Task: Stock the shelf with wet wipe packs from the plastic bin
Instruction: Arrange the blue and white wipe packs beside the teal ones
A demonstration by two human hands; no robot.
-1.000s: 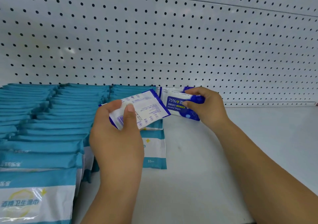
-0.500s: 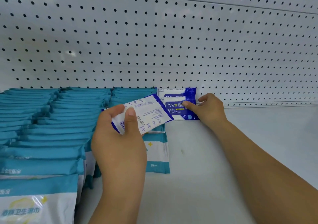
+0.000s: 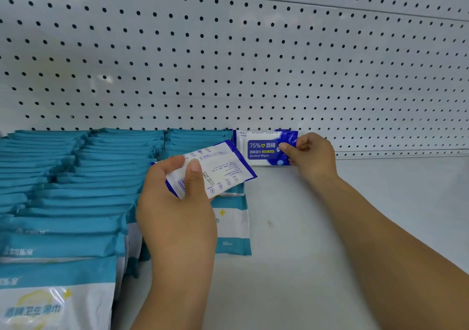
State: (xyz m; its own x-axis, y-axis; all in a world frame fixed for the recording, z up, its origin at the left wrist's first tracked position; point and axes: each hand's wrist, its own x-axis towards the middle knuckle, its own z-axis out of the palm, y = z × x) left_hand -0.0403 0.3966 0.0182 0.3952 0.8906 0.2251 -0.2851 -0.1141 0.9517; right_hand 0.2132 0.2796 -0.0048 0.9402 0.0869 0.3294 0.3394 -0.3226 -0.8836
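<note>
The left part of the white metal shelf (image 3: 330, 228) is well stocked. Three rows of flat teal and white wet wipe packs (image 3: 76, 177) run from its front edge back to the white perforated back panel (image 3: 253, 63), overlapping like tiles. Just right of those rows a new column is only beginning. The right hand (image 3: 312, 154) pinches the right end of a dark blue and white alcohol wipe pack (image 3: 261, 148) between thumb and fingers. That pack stands on its long edge at the very back, face outward, beside the last teal row. I judge it set in place but not yet let go. The left hand (image 3: 175, 203) has its grip closed on a second blue-edged white wipe pack (image 3: 218, 167), printed back side up, held in the air above the teal row and near the standing one, probably next in line. White shelf surface shows in front of and to the right of the standing pack, so I judge much stocking remains. The plastic bin is out of view, so its remaining contents cannot be told.
</note>
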